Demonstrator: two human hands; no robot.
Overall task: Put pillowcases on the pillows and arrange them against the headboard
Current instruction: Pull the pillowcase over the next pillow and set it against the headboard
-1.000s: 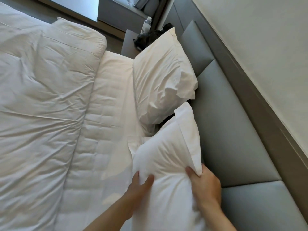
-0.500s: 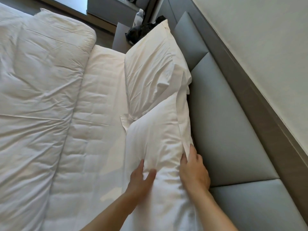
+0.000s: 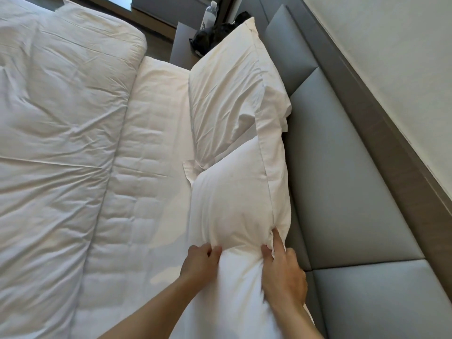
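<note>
The near pillow [image 3: 234,199] is being held on the bed [image 3: 146,192], against the headboard [image 3: 342,179] and touching the far pillow [image 3: 227,94]. Its case is being pinched by the left hand [image 3: 199,264], grip closed on a fold. A second fold is being gripped by the right hand [image 3: 283,277], index finger extended.

Pillows, cased: two, against the headboard [image 3: 342,187]: near pillow [image 3: 234,199], far pillow [image 3: 230,94]. Duvet [image 3: 56,133]: one. Water bottle [image 3: 209,14]: one. Hands: two: left hand [image 3: 199,261], right hand [image 3: 283,277].
</note>
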